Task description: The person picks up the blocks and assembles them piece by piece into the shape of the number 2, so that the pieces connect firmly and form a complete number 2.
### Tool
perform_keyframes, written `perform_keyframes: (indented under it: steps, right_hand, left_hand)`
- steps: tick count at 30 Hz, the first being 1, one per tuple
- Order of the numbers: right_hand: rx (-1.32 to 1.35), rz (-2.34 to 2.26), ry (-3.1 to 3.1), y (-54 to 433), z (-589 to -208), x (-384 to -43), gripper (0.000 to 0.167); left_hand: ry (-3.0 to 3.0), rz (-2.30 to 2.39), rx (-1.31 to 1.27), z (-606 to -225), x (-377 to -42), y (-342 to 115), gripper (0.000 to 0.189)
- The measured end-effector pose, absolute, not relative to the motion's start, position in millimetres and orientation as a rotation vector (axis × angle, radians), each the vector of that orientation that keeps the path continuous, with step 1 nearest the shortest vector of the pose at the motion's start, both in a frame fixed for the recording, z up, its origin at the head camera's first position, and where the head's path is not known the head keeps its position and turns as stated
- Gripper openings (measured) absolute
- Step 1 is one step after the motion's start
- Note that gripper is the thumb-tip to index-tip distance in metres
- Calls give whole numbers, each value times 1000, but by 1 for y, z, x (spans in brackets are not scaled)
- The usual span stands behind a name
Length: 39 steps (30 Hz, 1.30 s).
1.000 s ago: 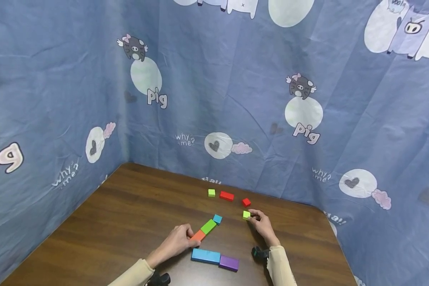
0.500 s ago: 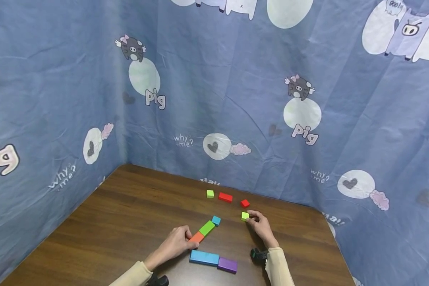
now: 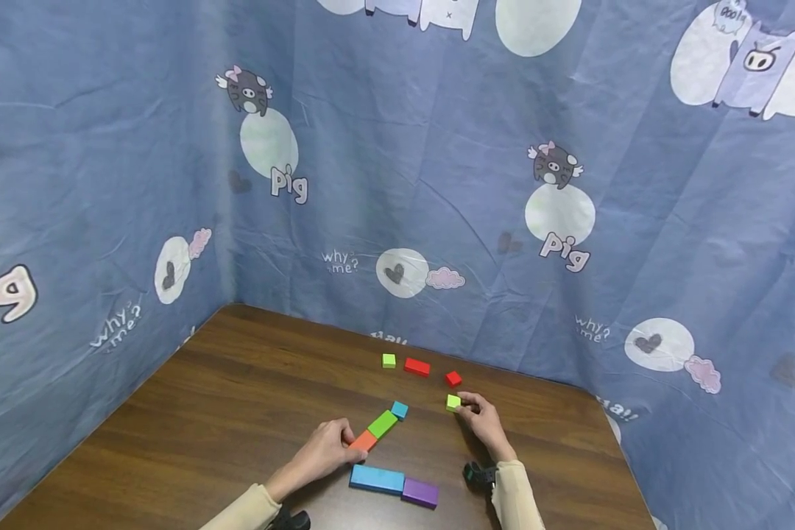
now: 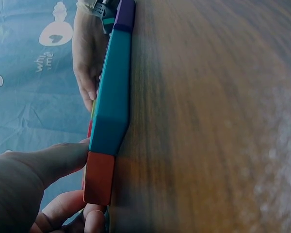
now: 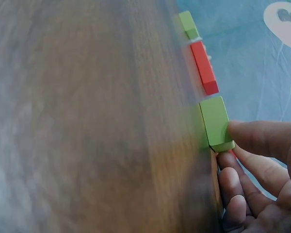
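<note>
In the head view my left hand [image 3: 323, 450] pinches an orange block [image 3: 364, 441] between thumb and fingers. That block is the near end of a slanting row, followed by a green block [image 3: 382, 423] and a small blue cube [image 3: 400, 410]. My right hand [image 3: 485, 423] grips a yellow-green cube [image 3: 453, 403] between thumb and fingertips, and the right wrist view shows this cube [image 5: 215, 121] close over the table. Just beyond it sits a red cube [image 3: 453, 378]. A long blue block [image 3: 376, 479] lies end to end with a purple block [image 3: 420, 493], nearest the person.
Toward the back of the brown wooden table [image 3: 252, 383] lie a red oblong block [image 3: 417, 366] and a light green cube [image 3: 389, 361]. A blue printed curtain [image 3: 464, 184] hangs behind the table and along its left side. Dark devices are strapped to both wrists.
</note>
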State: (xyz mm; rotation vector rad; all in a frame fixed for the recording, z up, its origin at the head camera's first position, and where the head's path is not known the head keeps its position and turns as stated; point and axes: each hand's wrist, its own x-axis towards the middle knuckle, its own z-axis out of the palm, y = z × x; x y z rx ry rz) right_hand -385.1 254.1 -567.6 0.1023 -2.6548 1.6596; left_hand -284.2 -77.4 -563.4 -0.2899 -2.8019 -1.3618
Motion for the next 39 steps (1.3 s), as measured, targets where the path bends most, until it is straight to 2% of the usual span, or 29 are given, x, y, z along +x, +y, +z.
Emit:
perform_keyframes:
  steps: [18,39]
  right_hand:
    - [99,1654,-2654,249,-561,-387,30]
    - [168,1410,-2690,236,-559,-388,25]
  left_hand:
    - [-2809,-1380,-284,-560,-282,-77,32]
    - [-2803,-1377,-276,-560,-280,-77,32]
